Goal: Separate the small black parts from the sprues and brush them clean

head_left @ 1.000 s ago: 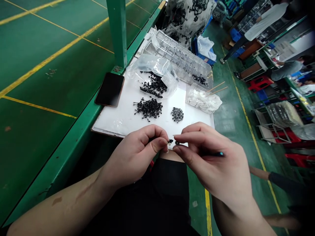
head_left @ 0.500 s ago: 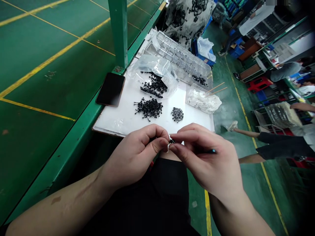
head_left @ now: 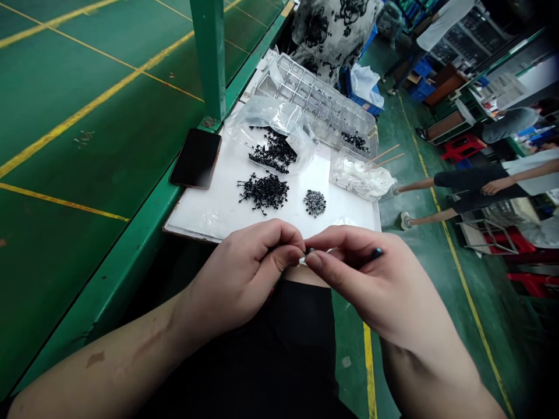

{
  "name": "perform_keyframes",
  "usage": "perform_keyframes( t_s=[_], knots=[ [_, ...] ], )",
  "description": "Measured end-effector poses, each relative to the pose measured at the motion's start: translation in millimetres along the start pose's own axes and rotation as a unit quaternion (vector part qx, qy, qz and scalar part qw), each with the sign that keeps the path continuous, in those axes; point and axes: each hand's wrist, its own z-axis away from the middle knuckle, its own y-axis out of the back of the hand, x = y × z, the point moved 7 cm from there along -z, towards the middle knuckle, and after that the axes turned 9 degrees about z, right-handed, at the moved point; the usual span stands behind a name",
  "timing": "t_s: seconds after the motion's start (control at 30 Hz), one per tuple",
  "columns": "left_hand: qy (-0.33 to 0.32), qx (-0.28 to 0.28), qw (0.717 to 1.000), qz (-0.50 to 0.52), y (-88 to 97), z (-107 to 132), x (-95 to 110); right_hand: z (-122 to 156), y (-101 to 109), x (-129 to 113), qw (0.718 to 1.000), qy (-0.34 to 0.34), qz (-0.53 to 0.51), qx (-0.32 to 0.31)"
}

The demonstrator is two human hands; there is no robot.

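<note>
My left hand and my right hand meet fingertip to fingertip in front of the board's near edge. Both are closed in a pinch around a small black part, mostly hidden by the fingers. A thin item with a blue end pokes out of my right hand; its rest is covered. Beyond the hands, on the white board, lie a heap of small black branched pieces and a pile of small grey-and-black ring-like pieces.
A clear plastic bag holds more black pieces. Behind it stands a clear compartment tray. A clear box with white cloth and two sticks is at right. A phone lies left, by a green post. People are at right.
The fingertips of my two hands have drawn closer together, and the black part is now more covered. At the right, a person in dark shorts has moved farther into view.
</note>
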Motion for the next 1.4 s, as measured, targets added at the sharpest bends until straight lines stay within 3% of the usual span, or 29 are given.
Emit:
perform_keyframes(
  t_s=[0.13,0.23,0.33,0.43,0.53,0.63,0.73,0.83,0.93,1.03,1.13,1.23,1.4],
  knots=[
    [-0.090,-0.002,0.990,-0.109,1.3,-3,16,-4,-3,-2,0.997,-0.011,-0.056,-0.044],
    [-0.116,0.008,0.984,-0.138,2.9,-5,20,-3,2,-3,0.999,-0.016,-0.042,-0.016],
    [-0.104,0.032,0.985,-0.137,7.9,-6,16,-2,10,-3,1.000,-0.021,-0.013,0.016],
    [-0.040,0.068,0.992,-0.096,15.5,-5,-2,-6,11,1,0.998,-0.028,-0.048,0.001],
    [0.092,0.104,0.989,0.042,19.7,-3,-40,-17,13,13,0.993,-0.045,-0.105,0.001],
    [0.198,0.164,0.937,0.235,20.3,-2,-79,-31,11,36,0.983,-0.082,-0.162,0.003],
    [0.224,0.204,0.897,0.321,23.9,-6,-98,-51,14,65,0.973,-0.115,-0.200,0.005],
    [0.236,0.239,0.872,0.356,31.6,-11,-106,-85,42,83,0.971,-0.114,-0.204,0.051],
    [0.243,0.286,0.853,0.364,38.3,-16,-109,-130,104,82,0.967,-0.076,-0.199,0.142],
    [0.242,0.268,0.861,0.357,34.2,-25,-108,-168,165,72,0.957,-0.036,-0.190,0.215],
    [0.227,0.220,0.888,0.334,27.4,-31,-106,-177,189,67,0.956,-0.041,-0.171,0.236],
    [0.212,0.176,0.918,0.287,23.0,-29,-105,-152,169,64,0.965,-0.046,-0.145,0.215],
    [0.181,0.068,0.959,0.209,7.4,-30,-92,-72,83,52,0.988,-0.041,-0.085,0.125]
  ],
)
